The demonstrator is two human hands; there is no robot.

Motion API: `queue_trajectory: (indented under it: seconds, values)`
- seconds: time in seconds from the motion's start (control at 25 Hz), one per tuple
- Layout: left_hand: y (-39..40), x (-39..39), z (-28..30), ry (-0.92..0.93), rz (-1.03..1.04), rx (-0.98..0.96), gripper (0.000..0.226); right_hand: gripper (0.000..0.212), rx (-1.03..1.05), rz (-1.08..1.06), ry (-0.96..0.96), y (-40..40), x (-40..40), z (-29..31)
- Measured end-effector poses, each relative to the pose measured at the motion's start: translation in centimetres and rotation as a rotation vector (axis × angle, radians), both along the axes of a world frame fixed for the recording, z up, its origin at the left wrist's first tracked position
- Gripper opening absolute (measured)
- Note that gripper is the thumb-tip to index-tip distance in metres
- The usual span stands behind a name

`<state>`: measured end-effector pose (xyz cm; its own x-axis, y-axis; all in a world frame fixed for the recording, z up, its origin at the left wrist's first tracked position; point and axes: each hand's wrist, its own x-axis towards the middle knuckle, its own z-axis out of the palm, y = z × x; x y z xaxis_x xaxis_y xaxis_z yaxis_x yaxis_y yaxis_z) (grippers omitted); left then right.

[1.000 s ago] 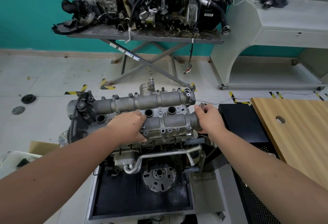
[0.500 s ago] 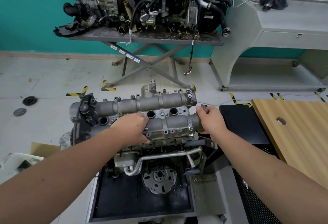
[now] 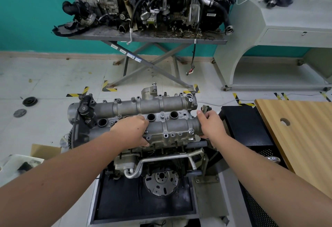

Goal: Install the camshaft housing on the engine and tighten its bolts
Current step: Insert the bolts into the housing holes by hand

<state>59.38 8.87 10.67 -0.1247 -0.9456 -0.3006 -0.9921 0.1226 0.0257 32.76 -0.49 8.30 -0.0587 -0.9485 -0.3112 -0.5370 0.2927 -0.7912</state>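
Item: camshaft housing (image 3: 143, 108), resting atop the engine (image 3: 152, 164). Our left hand (image 3: 132, 131) curls over its near tube; our right hand (image 3: 211, 127) grips the tube's right end. Status: seating under way, we judge. Outstanding: final alignment; tightening bolts, no tool in hand.

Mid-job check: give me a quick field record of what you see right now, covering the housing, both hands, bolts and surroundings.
camshaft housing: lies across the top of the engine
left hand: grips the near tube around its middle
right hand: grips the near tube's right end
bolts: some heads visible in the flange holes, other holes look empty; tightness cannot be told
tools: none in either grip
wooden table: to the right
second engine: on a stand by the teal wall
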Motion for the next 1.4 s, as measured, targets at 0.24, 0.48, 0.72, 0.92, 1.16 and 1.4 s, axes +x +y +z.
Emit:
queue_trajectory:
  seconds: [0.24,0.48,0.72,0.92,1.16,1.4]
  values:
    - [-0.2,-0.3,0.3,-0.038,0.006,0.015,0.051,0.041,-0.288,0.267,0.316,0.5,-0.3,1.7]
    - [0.1,-0.4,0.1,-0.047,-0.018,-0.008,0.044,0.028,-0.355,0.968,0.62,2.9,-1.0,3.3]
    - [0.3,-0.5,0.0,-0.044,0.009,-0.026,0.047,0.046,-0.351,0.945,1.031,2.4,0.8,4.5]
    - [0.6,-0.5,-0.3,-0.054,0.035,-0.036,0.041,0.052,-0.259,0.94,0.992,3.0,0.5,5.5]
    - [0.6,-0.5,-0.4,-0.047,0.051,-0.041,0.04,0.025,-0.24,1.013,1.103,3.1,1.6,6.7]
    - [0.7,-0.4,-0.4,-0.035,0.051,-0.024,0.045,0.039,-0.212,1.033,0.995,2.6,2.0,7.3]
